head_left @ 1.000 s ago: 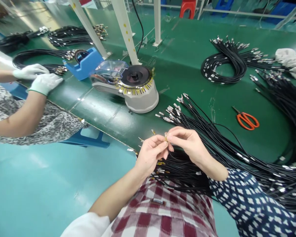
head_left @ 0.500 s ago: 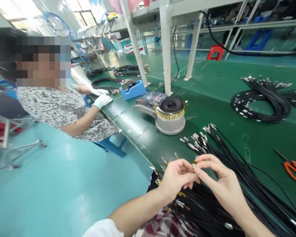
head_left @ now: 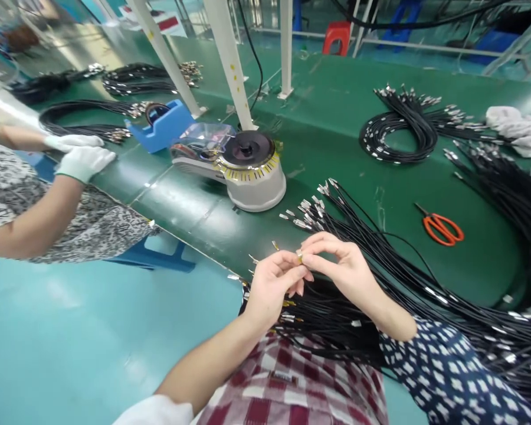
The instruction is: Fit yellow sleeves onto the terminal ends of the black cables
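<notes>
My left hand (head_left: pixel 272 282) and my right hand (head_left: pixel 340 265) meet fingertip to fingertip above the near edge of the green table (head_left: pixel 327 124). Between them they pinch the small metal tip of a black cable (head_left: pixel 299 255), which carries a bit of yellow tape. A thick bundle of black cables (head_left: pixel 380 277) with silver terminals runs under both hands and across my lap. A grey round tape dispenser (head_left: pixel 248 171) with yellow tape pieces around its rim stands just beyond my hands.
Orange scissors (head_left: pixel 440 227) lie to the right. A coiled cable bundle (head_left: pixel 402 127) and white cloth (head_left: pixel 520 127) sit far right. A blue tape holder (head_left: pixel 161 124) is at the left, near a co-worker's white-gloved hands (head_left: pixel 82 156). White frame posts (head_left: pixel 228 59) rise behind the dispenser.
The view tilted up toward the co-worker half a second ago and has dropped back down. My hands stay joined on the same cable tip, fingers slightly shifted.
</notes>
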